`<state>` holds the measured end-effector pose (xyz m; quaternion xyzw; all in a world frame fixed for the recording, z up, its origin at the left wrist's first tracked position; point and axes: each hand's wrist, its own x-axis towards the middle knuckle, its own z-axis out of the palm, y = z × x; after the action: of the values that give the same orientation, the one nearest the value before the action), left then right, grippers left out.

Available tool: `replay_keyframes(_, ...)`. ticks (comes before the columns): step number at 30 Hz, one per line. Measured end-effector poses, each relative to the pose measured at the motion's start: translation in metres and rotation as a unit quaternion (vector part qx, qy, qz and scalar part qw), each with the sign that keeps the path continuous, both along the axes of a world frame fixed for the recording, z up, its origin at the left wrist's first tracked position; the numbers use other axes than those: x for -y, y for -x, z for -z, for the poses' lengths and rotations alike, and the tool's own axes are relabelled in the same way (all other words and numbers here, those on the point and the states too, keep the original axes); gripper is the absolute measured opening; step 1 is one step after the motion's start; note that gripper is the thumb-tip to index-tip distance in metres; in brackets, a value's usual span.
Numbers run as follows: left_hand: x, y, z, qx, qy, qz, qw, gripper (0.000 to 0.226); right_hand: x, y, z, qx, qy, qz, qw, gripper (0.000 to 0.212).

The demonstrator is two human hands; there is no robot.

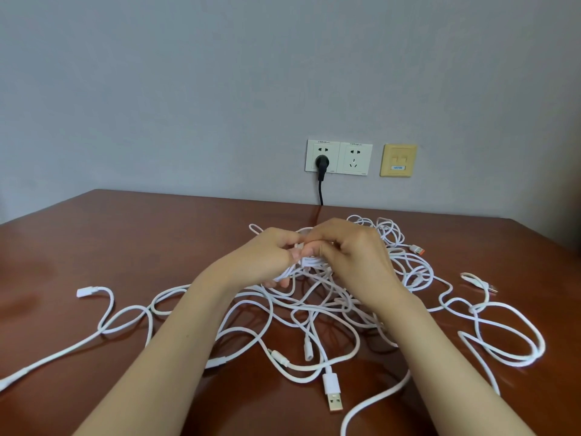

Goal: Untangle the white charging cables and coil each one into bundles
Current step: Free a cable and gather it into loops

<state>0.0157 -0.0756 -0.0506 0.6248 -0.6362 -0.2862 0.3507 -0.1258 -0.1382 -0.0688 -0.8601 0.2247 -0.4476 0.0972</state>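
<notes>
Nearest you, a white plug [332,392] with a bare metal end lies flat on the brown worktop [94,247], pointing towards you. Just beyond it, the white cables [314,309] spread in one loose tangle across the worktop. Some strands run out to the left edge, and a wide loop [503,335] lies to the right. Your forearms reach over this tangle.

Above its middle, your left grip [267,256] is curled round a bunch of cable strands. Your right grip [355,256] meets it, fingers bent and pinching the same bunch; its fingertips are hidden behind the back of the hand. Beyond the right grip more cable lies in small loops, with an orange-tipped plug [417,249] just beside them.

Farther back, on the grey wall [188,89], a black plug [320,162] sits in the left half of a white double socket [355,158], and its cord drops behind the worktop's far edge. A yellow wall plate [398,160] hangs just to the right.
</notes>
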Motion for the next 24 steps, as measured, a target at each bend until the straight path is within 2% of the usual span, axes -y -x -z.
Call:
replay_keyframes(2, -0.001, -0.002, 0.0, 0.004, -0.005, 0.009, 1.0, 0.025, 0.001, 0.0, -0.001, 0.016, -0.044, -0.012, 0.999, 0.008)
replay_keyframes(6, 0.0, -0.003, 0.0, 0.045, -0.022, 0.036, 0.998, 0.029, -0.004, 0.002, -0.006, 0.014, -0.085, -0.03, 0.996, 0.023)
replay_keyframes(8, -0.001, -0.004, 0.0, 0.041, -0.028, 0.041, 0.998, 0.029, -0.004, 0.004, -0.01, 0.007, -0.085, -0.037, 0.996, 0.015)
replay_keyframes(9, -0.001, -0.003, 0.0, 0.029, -0.028, 0.046, 0.998, 0.028, -0.004, 0.005, -0.012, 0.012, -0.11, -0.048, 0.993, 0.009)
replay_keyframes(10, -0.002, -0.002, 0.0, 0.012, -0.029, 0.057, 0.998, 0.027, -0.004, 0.006, -0.014, 0.025, -0.148, -0.058, 0.987, 0.013)
replay_keyframes(13, -0.003, 0.001, 0.003, -0.044, -0.031, 0.093, 0.994, 0.023, -0.002, 0.011, -0.019, 0.05, -0.271, -0.073, 0.958, 0.015)
replay_keyframes(15, -0.003, 0.003, 0.006, -0.05, -0.033, 0.102, 0.993, 0.02, 0.001, 0.016, -0.021, 0.036, -0.332, -0.077, 0.939, 0.013)
replay_keyframes(19, -0.003, 0.01, 0.008, -0.075, -0.044, 0.154, 0.984, 0.021, 0.003, 0.026, -0.018, 0.012, -0.476, -0.151, 0.866, 0.012)
replay_keyframes(20, -0.004, 0.012, 0.008, -0.088, -0.043, 0.173, 0.98, 0.019, 0.005, 0.026, -0.016, 0.028, -0.505, -0.18, 0.844, 0.008)
replay_keyframes(22, -0.004, 0.016, 0.007, -0.114, -0.034, 0.194, 0.974, 0.017, 0.01, 0.025, -0.013, 0.081, -0.552, -0.217, 0.801, 0.022)
replay_keyframes(24, -0.002, 0.015, 0.007, -0.128, -0.021, 0.169, 0.977, 0.021, 0.012, 0.018, -0.008, 0.133, -0.556, -0.207, 0.794, 0.027)
